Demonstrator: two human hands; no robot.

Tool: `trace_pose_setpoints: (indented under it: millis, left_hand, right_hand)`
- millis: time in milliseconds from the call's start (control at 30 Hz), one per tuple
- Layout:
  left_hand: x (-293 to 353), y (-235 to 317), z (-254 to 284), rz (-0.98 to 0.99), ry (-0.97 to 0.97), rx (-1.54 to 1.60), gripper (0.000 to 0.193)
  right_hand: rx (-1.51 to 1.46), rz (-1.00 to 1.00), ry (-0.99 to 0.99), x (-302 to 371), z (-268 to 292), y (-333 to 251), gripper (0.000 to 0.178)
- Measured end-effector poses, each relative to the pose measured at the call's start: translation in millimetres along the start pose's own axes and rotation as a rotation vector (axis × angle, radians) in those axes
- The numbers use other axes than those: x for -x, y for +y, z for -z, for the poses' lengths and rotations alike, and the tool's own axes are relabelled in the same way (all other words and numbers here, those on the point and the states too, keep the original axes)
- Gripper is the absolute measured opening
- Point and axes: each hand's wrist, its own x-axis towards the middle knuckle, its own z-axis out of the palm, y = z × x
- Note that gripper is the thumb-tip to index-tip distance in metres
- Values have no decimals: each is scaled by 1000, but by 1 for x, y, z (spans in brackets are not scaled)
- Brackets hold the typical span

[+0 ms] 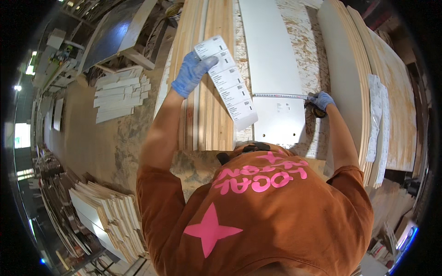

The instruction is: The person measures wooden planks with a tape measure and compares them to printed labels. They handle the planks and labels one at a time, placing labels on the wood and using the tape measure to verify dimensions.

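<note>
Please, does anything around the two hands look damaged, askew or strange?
Yes, mildly: the work surface beside the white panel is blotchy, with brown patches through its pale coating, so it looks worn. The tape measure lies nearly straight across the panel, and nothing looks spilled.

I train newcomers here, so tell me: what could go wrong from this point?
The label strip, pinched near its top by the left hand, could crease or snag at its unheld lower end. The tape measure, stretched across the white panel to the right hand, might slip and misread.
</note>
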Motion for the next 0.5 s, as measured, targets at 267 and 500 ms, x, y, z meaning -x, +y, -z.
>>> trace_pose_setpoints:
  millis: [267, 500]
  left_hand:
    - [-1, -3, 4, -10, -51, 0, 42]
    - [-4, -8, 5, -43, -66, 32, 40]
  right_hand:
    - [19, 16, 35, 11, 7, -10, 63]
    - [38, 17, 83, 7, 1, -3, 59]
